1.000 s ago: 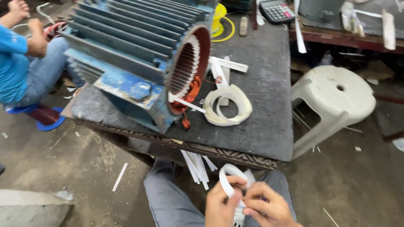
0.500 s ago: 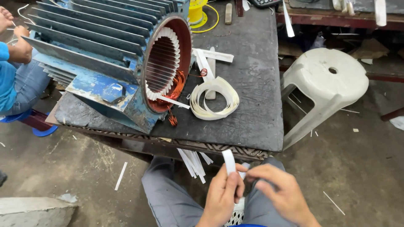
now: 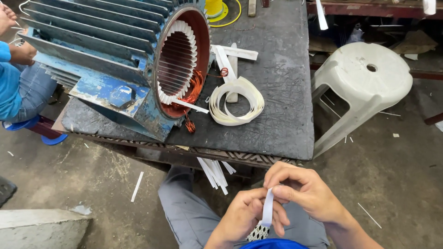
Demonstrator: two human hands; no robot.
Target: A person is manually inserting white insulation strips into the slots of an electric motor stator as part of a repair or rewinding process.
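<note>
Low in the frame, both hands, left hand (image 3: 243,216) and right hand (image 3: 304,191), pinch a white paper strip (image 3: 267,207). A blue motor stator (image 3: 138,60) sits on the bench (image 3: 277,124) upper left.

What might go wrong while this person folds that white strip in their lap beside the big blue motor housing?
Three things, perhaps. The white strip, pinched between left hand and right hand, may crease crookedly or tear. The loose copper wire ends hanging from the blue motor stator could snag or scratch a reaching hand. The coiled strip roll and the strips hanging over the table edge might slide to the dirty floor.
</note>
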